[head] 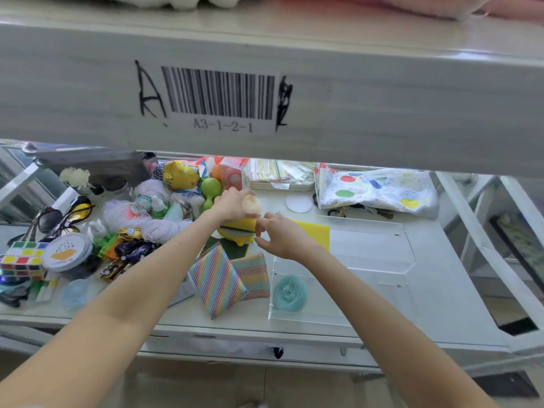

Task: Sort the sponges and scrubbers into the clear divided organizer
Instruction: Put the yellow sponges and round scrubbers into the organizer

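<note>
My left hand (232,204) holds a pale peach rounded sponge (252,205) above the shelf. My right hand (279,235) is just right of it, fingers loosely spread, holding nothing I can see. Beneath both hands sits a yellow scrubber (238,231) with a dark strip. Two rainbow-striped mesh sponges (217,282) (255,275) lean together in front. The clear divided organizer (368,254) lies to the right. A teal mesh scrubber (290,293) rests in its near compartment, and a flat yellow sponge (316,232) shows at its far end.
A labelled shelf beam (265,92) overhangs the back. Left of the hands lie white yarn (147,219), toy cars (129,248), a puzzle cube (22,260), a round tin (67,254) and sunglasses (67,213). A dotted cloth bag (376,188) and white disc (298,203) lie behind the organizer.
</note>
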A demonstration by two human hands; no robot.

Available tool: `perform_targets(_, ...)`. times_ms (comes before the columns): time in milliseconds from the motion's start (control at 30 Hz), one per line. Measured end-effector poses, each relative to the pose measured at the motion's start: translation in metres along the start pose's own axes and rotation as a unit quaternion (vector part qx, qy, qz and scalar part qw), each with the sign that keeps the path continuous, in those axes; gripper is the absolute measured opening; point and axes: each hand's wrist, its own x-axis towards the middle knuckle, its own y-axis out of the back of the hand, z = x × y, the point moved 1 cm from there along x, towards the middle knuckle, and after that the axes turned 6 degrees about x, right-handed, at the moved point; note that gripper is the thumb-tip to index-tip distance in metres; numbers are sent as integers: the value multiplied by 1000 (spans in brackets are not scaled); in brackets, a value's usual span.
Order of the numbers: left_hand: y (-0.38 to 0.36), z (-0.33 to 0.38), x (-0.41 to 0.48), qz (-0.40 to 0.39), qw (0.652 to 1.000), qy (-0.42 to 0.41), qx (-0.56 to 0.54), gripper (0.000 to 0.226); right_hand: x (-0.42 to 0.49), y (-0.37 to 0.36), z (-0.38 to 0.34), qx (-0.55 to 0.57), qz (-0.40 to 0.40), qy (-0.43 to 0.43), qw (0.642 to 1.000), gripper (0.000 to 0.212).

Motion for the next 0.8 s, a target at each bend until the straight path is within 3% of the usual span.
perform_targets(200,17,-25,-9,23,998,52,-21,73,43,-7,-2,-50,-16,-11,999,35)
perform_targets(400,21,-49,-30,26,994,107,-7,75,90,-22,-2,-24,-71,-68,995,86)
perform_targets(467,19,-57,-36,36,993,115,-13,75,100,-29,1,4,-101,-88,991,93)
perform_targets(600,19,-71,-48,46,991,123,-38,73,107,-31,-1,37,-87,-83,992,82)
perform_targets(800,30,-56,-54,59,992,109,-28,73,95,-12,-11,53,17,-30,998,65)
